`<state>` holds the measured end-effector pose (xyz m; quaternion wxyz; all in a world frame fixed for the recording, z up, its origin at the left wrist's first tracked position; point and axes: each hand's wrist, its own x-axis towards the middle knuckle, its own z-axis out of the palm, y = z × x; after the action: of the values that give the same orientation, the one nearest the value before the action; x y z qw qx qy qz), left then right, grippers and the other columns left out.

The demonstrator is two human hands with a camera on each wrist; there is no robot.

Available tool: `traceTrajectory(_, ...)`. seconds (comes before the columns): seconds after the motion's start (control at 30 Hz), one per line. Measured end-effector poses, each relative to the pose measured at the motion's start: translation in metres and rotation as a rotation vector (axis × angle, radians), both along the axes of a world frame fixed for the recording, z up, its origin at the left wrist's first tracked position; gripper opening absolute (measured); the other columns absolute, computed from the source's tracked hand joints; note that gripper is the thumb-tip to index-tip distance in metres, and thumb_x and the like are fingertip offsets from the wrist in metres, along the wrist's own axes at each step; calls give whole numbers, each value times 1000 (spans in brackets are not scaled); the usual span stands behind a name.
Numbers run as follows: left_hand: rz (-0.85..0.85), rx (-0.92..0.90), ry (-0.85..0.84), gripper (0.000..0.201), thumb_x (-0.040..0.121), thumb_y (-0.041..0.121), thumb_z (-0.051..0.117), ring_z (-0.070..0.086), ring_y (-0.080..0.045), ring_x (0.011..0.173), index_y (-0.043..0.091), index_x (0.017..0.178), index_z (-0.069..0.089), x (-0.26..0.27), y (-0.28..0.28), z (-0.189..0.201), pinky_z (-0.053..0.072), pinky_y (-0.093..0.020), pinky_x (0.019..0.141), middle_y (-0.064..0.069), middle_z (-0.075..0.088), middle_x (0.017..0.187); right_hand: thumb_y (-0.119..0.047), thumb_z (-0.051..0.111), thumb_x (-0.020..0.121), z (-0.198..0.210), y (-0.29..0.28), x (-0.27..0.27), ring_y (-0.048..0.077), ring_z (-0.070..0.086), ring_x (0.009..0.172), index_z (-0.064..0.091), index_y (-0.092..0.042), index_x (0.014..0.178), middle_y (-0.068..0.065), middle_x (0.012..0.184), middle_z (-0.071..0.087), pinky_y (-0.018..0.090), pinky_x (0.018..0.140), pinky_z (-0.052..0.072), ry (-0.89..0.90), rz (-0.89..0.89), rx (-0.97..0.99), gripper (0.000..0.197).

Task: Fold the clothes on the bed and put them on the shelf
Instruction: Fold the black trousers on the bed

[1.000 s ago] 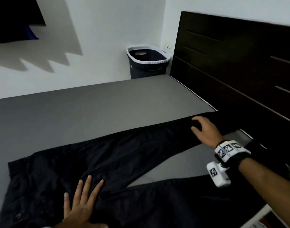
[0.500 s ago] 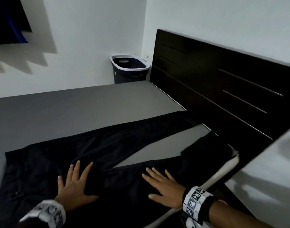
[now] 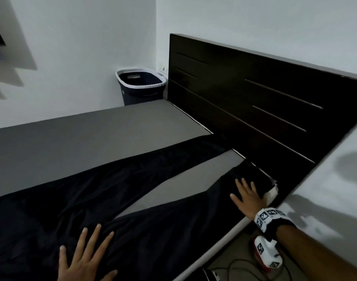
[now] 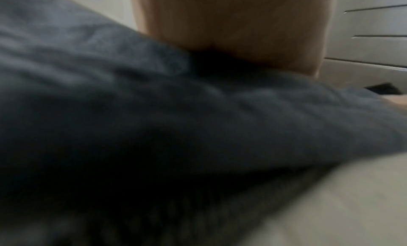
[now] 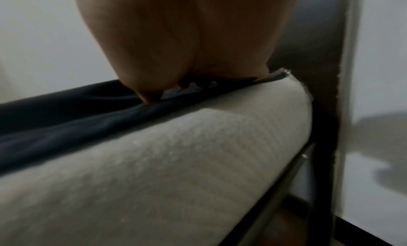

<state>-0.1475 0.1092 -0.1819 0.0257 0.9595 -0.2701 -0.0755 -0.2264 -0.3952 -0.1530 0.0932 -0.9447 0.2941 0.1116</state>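
Observation:
A pair of black trousers [image 3: 76,199] lies spread flat on the grey bed [image 3: 72,138], legs fanned toward the dark headboard [image 3: 254,110]. My left hand [image 3: 86,258] presses flat with straight fingers near the crotch of the trousers. My right hand [image 3: 247,196] lies flat, fingers spread, on the near leg's lower end by the bed corner. In the left wrist view only the palm [image 4: 231,26] on dark cloth [image 4: 154,119] shows, blurred. The right wrist view has the palm [image 5: 187,40] on the black cloth [image 5: 66,110] above the mattress side [image 5: 176,162].
A dark laundry basket [image 3: 141,86] with a pale rim stands in the far corner beside the headboard. A white surface [image 3: 335,189] rises at the right, close to the bed corner. Cables [image 3: 234,266] lie on the floor below the near bed edge.
My right hand has slid along the near trouser leg from its middle toward the hem by the headboard. The left hand stays pressed near the crotch. The head view shifted slightly.

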Motion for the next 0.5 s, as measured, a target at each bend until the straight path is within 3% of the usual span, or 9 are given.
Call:
traceTrajectory(0.07, 4, -12, -21, 100, 62, 91, 35, -1, -11, 150, 47, 150, 19, -2, -2, 0, 27, -75, 91, 14, 6, 163, -81, -2, 81, -4, 15, 4, 16, -16, 149, -6, -37, 153, -19, 154, -21, 56, 115, -7, -28, 195, -37, 85)
traceTrajectory(0.13, 6, -42, -67, 92, 69, 91, 23, -1, -10, 150, 49, 151, 12, -3, -3, -2, 24, -71, 98, 15, 6, 163, -85, -17, 65, -13, 19, 7, 13, -16, 149, -4, -36, 154, -18, 155, -23, 51, 117, -7, -2, 297, -28, 102)
traceTrajectory(0.2, 15, -77, -88, 81, 76, 85, 14, -2, -10, 150, 52, 150, 11, -6, -7, 1, 18, -62, 107, 17, 5, 162, -82, 1, 78, -14, -1, 8, 12, -13, 149, -2, -40, 154, -17, 159, -16, 49, 118, -4, -2, 215, 11, 86)
traceTrajectory(0.27, 15, -102, -136, 68, 84, 71, 5, -4, -10, 150, 53, 149, 10, -10, -13, 3, 18, -59, 108, 19, 4, 162, -76, 17, 88, -10, -35, 10, 15, -5, 150, 1, -43, 153, -16, 161, -8, 50, 118, 1, -11, 52, 29, 75)
traceTrajectory(0.33, 21, -96, -174, 65, 86, 62, 4, -3, -14, 150, 52, 150, 9, -10, -15, 1, 19, -62, 108, 17, 4, 162, -77, 17, 87, -3, -72, 13, 21, 6, 150, 5, -39, 154, -10, 163, -3, 49, 120, 8, 27, -89, 40, 78)
traceTrajectory(0.4, 37, -61, -195, 65, 87, 58, 7, 2, -19, 151, 49, 151, 8, -8, -13, -8, 22, -67, 107, 13, 6, 163, -70, 23, 93, 1, -101, 14, 26, 4, 150, 5, -34, 155, -2, 164, -3, 49, 120, 8, 79, -166, 51, 74)
traceTrajectory(0.5, -11, -10, -223, 63, 91, 54, 7, 21, -32, 146, 43, 153, 7, 0, -8, -26, 33, -72, 98, 6, 7, 164, -66, 34, 95, -3, -128, 9, 36, 6, 149, 3, -36, 154, 6, 164, 0, 52, 118, 14, 43, -343, 154, 73)
